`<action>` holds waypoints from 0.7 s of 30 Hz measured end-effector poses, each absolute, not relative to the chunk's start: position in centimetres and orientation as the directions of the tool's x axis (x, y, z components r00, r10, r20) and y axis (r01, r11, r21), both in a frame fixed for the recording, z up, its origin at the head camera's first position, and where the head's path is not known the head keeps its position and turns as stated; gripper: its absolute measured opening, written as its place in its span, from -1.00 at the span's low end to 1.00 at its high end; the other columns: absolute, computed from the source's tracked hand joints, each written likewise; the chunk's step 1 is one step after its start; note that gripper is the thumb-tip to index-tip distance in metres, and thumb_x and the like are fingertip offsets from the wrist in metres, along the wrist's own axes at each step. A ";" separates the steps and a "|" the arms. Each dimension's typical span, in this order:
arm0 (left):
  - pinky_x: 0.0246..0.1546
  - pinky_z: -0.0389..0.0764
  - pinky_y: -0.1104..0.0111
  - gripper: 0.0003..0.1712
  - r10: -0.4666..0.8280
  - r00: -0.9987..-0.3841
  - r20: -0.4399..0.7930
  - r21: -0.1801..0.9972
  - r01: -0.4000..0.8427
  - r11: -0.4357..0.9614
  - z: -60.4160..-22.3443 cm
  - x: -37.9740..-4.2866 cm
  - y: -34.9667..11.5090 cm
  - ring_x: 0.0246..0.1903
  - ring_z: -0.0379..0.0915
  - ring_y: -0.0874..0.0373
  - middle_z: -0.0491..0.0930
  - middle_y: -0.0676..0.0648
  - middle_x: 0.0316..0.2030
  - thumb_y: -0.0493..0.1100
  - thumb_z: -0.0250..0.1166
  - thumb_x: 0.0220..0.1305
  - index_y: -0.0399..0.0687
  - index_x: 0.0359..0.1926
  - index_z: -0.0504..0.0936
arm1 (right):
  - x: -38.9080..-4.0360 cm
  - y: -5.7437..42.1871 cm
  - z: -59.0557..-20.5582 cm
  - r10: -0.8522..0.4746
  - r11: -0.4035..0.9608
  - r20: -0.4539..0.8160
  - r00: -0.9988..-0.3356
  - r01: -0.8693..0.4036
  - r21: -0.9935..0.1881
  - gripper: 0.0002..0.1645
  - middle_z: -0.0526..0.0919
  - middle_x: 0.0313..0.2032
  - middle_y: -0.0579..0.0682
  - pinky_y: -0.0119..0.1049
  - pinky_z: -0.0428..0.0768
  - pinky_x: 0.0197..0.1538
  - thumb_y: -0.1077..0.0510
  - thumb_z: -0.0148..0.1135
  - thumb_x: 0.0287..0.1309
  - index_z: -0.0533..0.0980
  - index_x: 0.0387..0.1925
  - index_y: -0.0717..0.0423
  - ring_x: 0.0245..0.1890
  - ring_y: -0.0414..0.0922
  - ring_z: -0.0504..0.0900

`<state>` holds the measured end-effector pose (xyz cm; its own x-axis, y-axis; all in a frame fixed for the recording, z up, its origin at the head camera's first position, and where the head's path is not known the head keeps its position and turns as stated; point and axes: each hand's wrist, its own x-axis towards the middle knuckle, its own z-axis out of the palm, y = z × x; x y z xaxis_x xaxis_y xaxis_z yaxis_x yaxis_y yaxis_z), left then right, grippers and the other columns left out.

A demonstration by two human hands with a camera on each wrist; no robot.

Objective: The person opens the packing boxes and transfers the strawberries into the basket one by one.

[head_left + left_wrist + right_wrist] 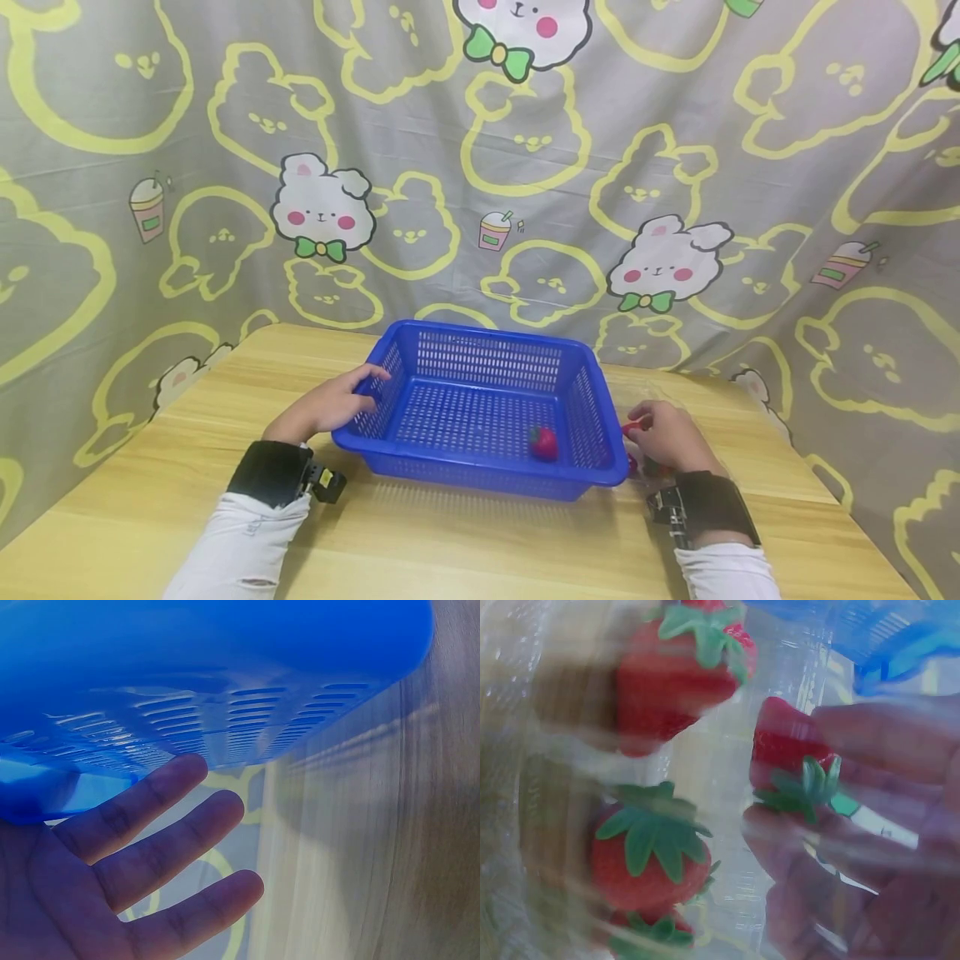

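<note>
A blue plastic basket [480, 475] with slotted walls stands on the table, holding one red toy strawberry [543, 444]. My left hand [337, 404] rests at its left rim, thumb and index finger reaching over the edge. Below that rim, three fingers [169, 859] extend straight and spread outside the wall. To the right of the basket, my right hand [671, 433] pinches a strawberry [791, 750] with green leaves between thumb and fingers. Beside it in the right wrist view are more strawberries [652, 855] in a clear plastic container [532, 697], partly blurred.
The wooden table [465, 550] runs up to a grey patterned curtain [420, 125] behind and at both sides. The clear container sits close against the basket's right side, largely hidden by my right hand in the head view.
</note>
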<state>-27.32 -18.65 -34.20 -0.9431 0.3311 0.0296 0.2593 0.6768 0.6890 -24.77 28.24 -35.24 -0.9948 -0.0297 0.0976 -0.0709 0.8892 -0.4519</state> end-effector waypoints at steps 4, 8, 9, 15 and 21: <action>0.01 0.39 -0.31 -0.48 0.331 -0.943 0.030 0.689 0.259 0.676 -34.3 -27.4 -18.7 0.08 0.34 -0.36 0.28 -0.42 0.25 -0.27 0.08 0.18 -0.09 0.21 0.34 | -24.8 28.2 -35.1 -0.032 0.885 0.102 -0.994 -0.076 -0.459 -0.63 0.65 -0.25 0.32 -0.20 0.55 -0.51 0.22 0.28 0.04 0.52 -0.10 0.33 -0.46 -0.04 0.57; 0.02 0.38 -0.31 -0.48 0.333 -0.942 0.032 0.690 0.262 0.675 -34.3 -27.5 -18.8 0.09 0.32 -0.36 0.28 -0.42 0.26 -0.27 0.08 0.18 -0.09 0.21 0.34 | -24.6 28.1 -34.7 -0.032 0.887 0.110 -0.993 -0.079 -0.455 -0.62 0.64 -0.23 0.35 -0.22 0.54 -0.52 0.22 0.29 0.04 0.52 -0.09 0.33 -0.48 -0.04 0.56; 0.02 0.38 -0.31 -0.48 0.333 -0.942 0.034 0.690 0.263 0.675 -34.3 -27.5 -18.8 0.09 0.33 -0.36 0.27 -0.42 0.26 -0.27 0.08 0.18 -0.09 0.21 0.34 | -24.6 28.0 -34.7 -0.030 0.887 0.110 -0.993 -0.078 -0.456 -0.62 0.64 -0.23 0.35 -0.22 0.54 -0.52 0.22 0.29 0.04 0.52 -0.09 0.33 -0.48 -0.04 0.56; 0.02 0.37 -0.32 -0.48 0.336 -0.941 0.036 0.687 0.267 0.676 -34.2 -27.3 -18.7 0.10 0.31 -0.38 0.27 -0.44 0.26 -0.27 0.08 0.17 -0.09 0.21 0.34 | -24.5 28.0 -34.4 -0.035 0.888 0.128 -0.991 -0.090 -0.451 -0.61 0.64 -0.22 0.35 -0.16 0.57 -0.45 0.21 0.28 0.03 0.51 -0.09 0.32 -0.45 -0.02 0.58; 0.01 0.38 -0.30 -0.47 0.333 -0.942 0.035 0.683 0.266 0.680 -34.3 -27.4 -18.7 0.08 0.33 -0.36 0.28 -0.43 0.25 -0.27 0.07 0.18 -0.08 0.21 0.34 | -24.4 28.0 -34.2 -0.040 0.885 0.146 -0.988 -0.103 -0.455 -0.61 0.66 -0.21 0.33 -0.18 0.57 -0.46 0.20 0.28 0.04 0.51 -0.09 0.32 -0.46 -0.05 0.59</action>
